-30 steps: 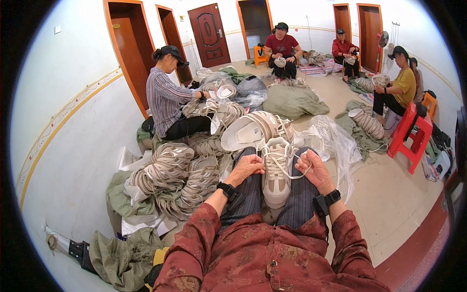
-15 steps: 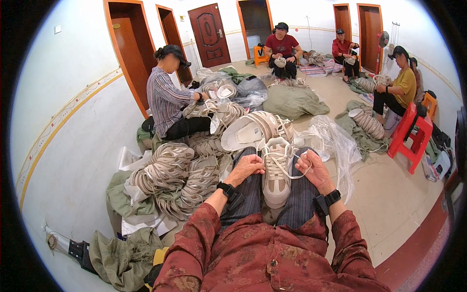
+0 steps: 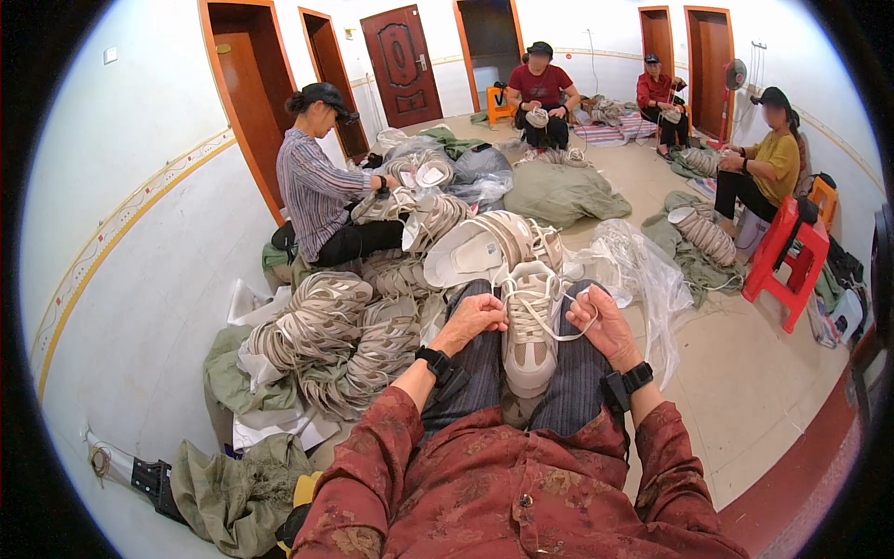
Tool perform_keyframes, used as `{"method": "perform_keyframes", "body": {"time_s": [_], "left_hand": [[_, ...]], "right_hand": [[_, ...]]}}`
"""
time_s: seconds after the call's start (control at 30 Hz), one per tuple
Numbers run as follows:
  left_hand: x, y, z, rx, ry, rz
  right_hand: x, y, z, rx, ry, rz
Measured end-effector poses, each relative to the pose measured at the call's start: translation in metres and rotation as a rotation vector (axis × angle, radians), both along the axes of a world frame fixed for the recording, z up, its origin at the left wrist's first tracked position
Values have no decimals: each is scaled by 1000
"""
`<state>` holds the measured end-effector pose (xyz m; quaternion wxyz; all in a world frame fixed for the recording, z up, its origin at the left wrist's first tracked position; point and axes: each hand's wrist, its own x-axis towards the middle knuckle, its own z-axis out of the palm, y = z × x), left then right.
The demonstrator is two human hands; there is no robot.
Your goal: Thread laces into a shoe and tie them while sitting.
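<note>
head view: pale beige shoe (image 3: pixel 531 335) sits between the person's 2 thighs, in dark striped trousers (image 3: pixel 579 387), toe toward the body. left hand (image 3: pixel 475 319) has fingertips pinched together at the shoe's left edge; can't tell if anything is between them. right hand (image 3: pixel 603 326) is closed, pinching the loose end of a white lace (image 3: pixel 529 303), slack loop at the shoe's right side. more beige shoe parts (image 3: pixel 475 252) just beyond the knees.

floor (image 3: pixel 736 391) is pale shiny tile. heaped stacks of shoe uppers (image 3: pixel 312 317) left, on green cloth (image 3: pixel 244 373); clear plastic bag (image 3: pixel 643 270) right; big green sack (image 3: pixel 563 196) ahead. red stool (image 3: pixel 792 256) far right, standing fan (image 3: pixel 732 79) at the back. white walls (image 3: pixel 130 214) with a yellow-edged border, dark red door (image 3: pixel 400 70), several orange-framed doorways. 4 co-workers seated around: 1 in stripes left, 2 in red at back, 1 in yellow right.
</note>
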<state>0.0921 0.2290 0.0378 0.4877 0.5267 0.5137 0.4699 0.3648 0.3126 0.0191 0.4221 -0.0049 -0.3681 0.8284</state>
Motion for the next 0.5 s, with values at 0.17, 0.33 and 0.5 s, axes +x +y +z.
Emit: {"method": "perform_keyframes", "body": {"time_s": [0.17,0.33,0.5], "left_hand": [[2,0,1,-7,18,5],[0,0,0,-5,26,4],[-1,1,-2,-13,20,3]], "right_hand": [[1,0,0,9,-2,-11],[1,-2,1,9,1,-9],[1,-2,2,10,8,-5]]}}
